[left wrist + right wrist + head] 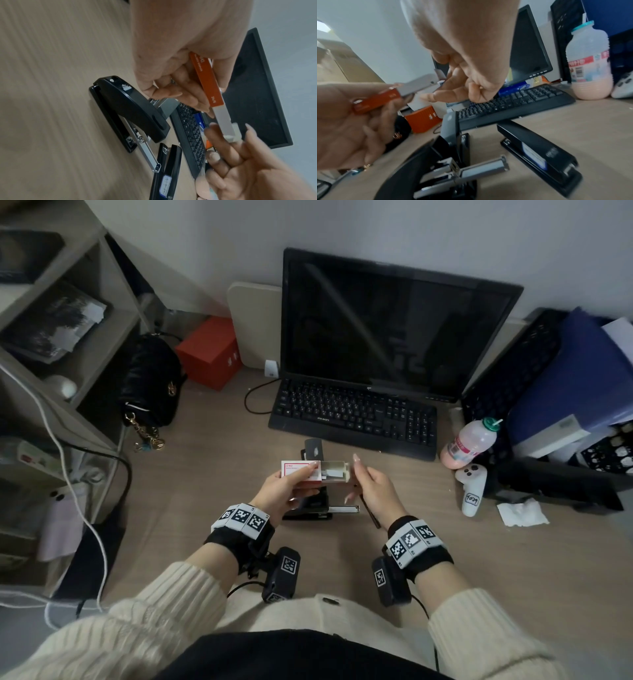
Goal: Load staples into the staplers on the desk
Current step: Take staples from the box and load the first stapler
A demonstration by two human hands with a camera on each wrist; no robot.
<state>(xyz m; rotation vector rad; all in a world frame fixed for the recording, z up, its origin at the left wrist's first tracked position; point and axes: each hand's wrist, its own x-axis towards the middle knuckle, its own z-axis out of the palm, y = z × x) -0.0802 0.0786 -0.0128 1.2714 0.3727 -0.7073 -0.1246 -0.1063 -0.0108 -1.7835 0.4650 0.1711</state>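
Just above the counter [212, 474], the left hand [286, 491] is gripping the red-and-white staple box [299, 470] by its sleeve, fingers [173, 93] curled round it. Its inner tray [334, 472] is sticking out rightward, and the right hand [371, 489] is touching the tray's end with loosely spread fingers [216, 135]. Below them, three black staplers are lying: one stapler [126, 115] with its metal rail [145, 154] pulled out, a closed stapler [539, 155] beside it, and a third [453, 135] hinged open.

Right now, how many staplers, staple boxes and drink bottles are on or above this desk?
Staplers: 3 (tray-out stapler, flipped-open stapler, closed stapler)
Staple box: 1
Drink bottle: 1
Total: 5
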